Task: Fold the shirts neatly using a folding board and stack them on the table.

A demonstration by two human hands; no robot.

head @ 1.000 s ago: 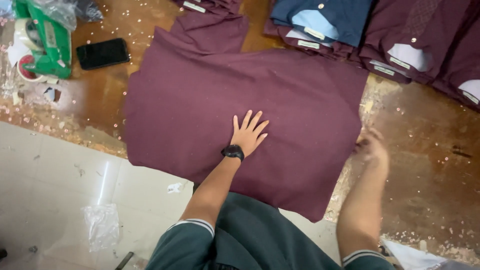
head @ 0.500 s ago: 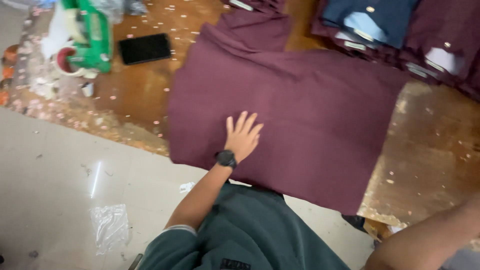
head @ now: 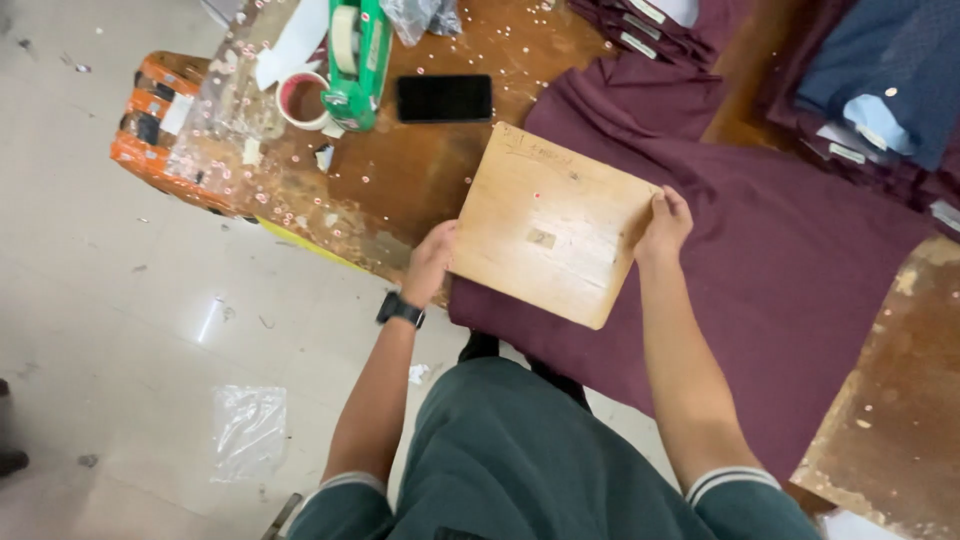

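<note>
A flat rectangular wooden board (head: 549,222) is held over the near edge of a maroon shirt (head: 790,240) spread flat on a worn wooden table (head: 400,180). My left hand (head: 432,262), with a black watch on the wrist, grips the board's left edge. My right hand (head: 664,224) grips its right edge. The board is tilted and covers part of the shirt's left side.
A black phone (head: 444,97), a green tape dispenser (head: 357,60) and a roll of tape (head: 302,100) lie at the table's left end. Folded maroon and navy shirts (head: 870,90) are stacked at the back right. A clear plastic bag (head: 248,430) lies on the tiled floor.
My left hand has lifted off the shirt. Both hands now hold a wooden board that was not in view before. The view has swung to the left.
</note>
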